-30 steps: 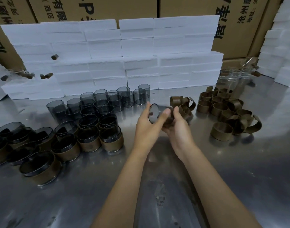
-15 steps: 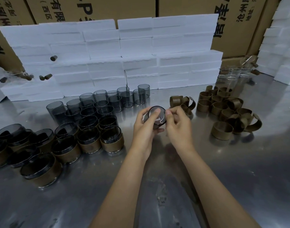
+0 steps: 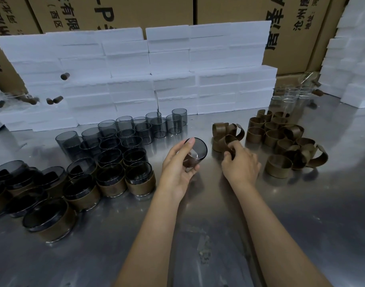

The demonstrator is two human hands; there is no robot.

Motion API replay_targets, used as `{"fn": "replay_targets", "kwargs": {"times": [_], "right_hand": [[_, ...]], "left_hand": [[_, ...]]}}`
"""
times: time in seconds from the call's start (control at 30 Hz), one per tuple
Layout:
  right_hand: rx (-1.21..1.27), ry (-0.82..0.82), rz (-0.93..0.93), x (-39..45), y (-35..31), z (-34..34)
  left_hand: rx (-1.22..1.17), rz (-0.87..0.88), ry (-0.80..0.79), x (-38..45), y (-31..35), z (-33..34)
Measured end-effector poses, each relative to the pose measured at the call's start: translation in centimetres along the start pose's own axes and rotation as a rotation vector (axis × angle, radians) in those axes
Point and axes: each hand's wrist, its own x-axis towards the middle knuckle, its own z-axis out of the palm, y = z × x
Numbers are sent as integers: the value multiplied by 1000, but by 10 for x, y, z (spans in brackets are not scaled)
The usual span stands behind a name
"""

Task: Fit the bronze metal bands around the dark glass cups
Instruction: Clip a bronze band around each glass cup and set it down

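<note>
**Cup in one hand, the other fetching a band**

The left hand point(image 3: 178, 168) grips a dark cup point(image 3: 195, 152) above the surface point(image 3: 218, 235), thumb over the rim and fingers curled beneath, with the mouth tilted toward the camera. A brown tint shows at the cup's lower part; whether a band already sits there cannot be told. The right hand point(image 3: 240, 162) has its fingers curled onto a band point(image 3: 224, 142) at the near edge of the small band pile point(image 3: 227, 133), apparently pinching it.

The bands in that pile overlap, so lifting one may drag a neighbour along or tip it over. The larger band heap point(image 3: 285, 141) lies further right, apart from the hand. The tilted cup is held by a light fingertip grip; pushing a stiff band over it could make the glass slip or knock against the surface. Bare cups point(image 3: 123, 137) and banded cups point(image 3: 107, 179) stand crowded just left of the left hand, so a swing that way could topple some.
</note>
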Motion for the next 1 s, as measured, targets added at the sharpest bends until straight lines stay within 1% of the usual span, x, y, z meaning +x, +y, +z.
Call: {"fn": "replay_targets", "kwargs": {"times": [0.1,0.17,0.2,0.27,0.33,0.47,0.53,0.7,0.83,0.93,1.0], "right_hand": [[176,66,-56,-3,-7,-6],[330,131,-178,-9,-16,-10],[368,152,-253,-12,-20,-12],[374,152,-390,-20,-28,-12],[328,125,-491,-27,-32,-8],[268,66,-570,-35,-37,-2],[311,39,-544,-36,-38,-2],[491,-30,-348,-35,-37,-4],[492,-37,-245,-34,-37,-2],[509,-90,-150,-32,-35,-1],[506,-127,-127,-32,-35,-1]], "left_hand": [[-15,-17,-15,0,2,-2],[-3,-11,-6,-1,4,-2],[9,-2,2,-1,5,-2],[42,30,15,-3,7,-1],[79,76,13,-7,9,3],[148,147,43,-9,8,9],[171,176,75,-9,7,8],[196,194,108,-9,9,6],[215,188,79,-9,10,7],[219,188,69,-10,12,6],[221,193,69,-11,14,5]]}}
